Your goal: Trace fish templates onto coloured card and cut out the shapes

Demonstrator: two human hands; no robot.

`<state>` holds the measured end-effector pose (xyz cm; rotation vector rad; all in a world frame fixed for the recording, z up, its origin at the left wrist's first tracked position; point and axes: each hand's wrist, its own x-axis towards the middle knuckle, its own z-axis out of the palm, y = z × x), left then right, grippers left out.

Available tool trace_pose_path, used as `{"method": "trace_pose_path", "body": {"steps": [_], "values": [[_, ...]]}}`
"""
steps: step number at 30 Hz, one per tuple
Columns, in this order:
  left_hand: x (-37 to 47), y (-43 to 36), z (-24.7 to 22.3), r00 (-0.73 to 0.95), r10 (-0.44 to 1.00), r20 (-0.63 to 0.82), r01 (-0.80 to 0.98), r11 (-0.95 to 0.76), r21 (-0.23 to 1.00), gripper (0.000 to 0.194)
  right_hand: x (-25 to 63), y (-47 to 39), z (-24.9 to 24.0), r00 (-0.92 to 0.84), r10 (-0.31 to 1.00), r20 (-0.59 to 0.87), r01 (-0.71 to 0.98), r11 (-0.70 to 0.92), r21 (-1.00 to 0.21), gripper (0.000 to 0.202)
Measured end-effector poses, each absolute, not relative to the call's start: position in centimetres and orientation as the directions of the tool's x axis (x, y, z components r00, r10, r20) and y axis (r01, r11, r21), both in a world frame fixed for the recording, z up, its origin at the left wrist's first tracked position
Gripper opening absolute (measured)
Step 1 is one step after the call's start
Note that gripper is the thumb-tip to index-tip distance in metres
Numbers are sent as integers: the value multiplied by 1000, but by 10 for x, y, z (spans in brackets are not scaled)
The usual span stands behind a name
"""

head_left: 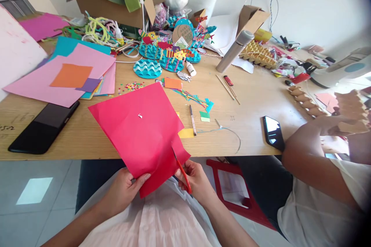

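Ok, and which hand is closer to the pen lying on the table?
The right hand. It holds the scissors on the near side of the pen; the left hand, gripping the red sheet, is farther off, nearer the edge and to the pen's left.

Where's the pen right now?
Near the middle of the head view, the pen lies on the table, just right of the big red paper, between the yellow paper and small green piece.

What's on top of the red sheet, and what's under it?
A small white scrap, your left thumb and a scissor blade show on top; the sheet hides what's beneath.
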<state>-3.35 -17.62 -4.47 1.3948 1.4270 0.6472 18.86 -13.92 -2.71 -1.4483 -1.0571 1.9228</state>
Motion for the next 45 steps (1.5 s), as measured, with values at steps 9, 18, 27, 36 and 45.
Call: {"method": "trace_pose_path", "body": {"steps": [9,18,27,36,45], "values": [[-35,-174,-39,145,950,-275,340,213,916,32,186,-138,-31,-277,793,-543,59,-550,-833,51],[-42,-172,-23,62,952,-301,138,291,947,26,184,-138,-27,-243,819,-519,17,-532,-847,43],[-32,-156,-11,-23,801,-598,-530,497,687,42,174,-138,-21,-273,815,-511,66,-514,-855,44],[-34,-158,-19,-5,827,-562,-487,489,724,50,168,-134,-17,-278,806,-522,124,-509,-852,54],[-62,-130,-6,-132,896,-424,-332,363,871,49,224,-123,0,-606,596,-527,366,-379,-850,48]]}}
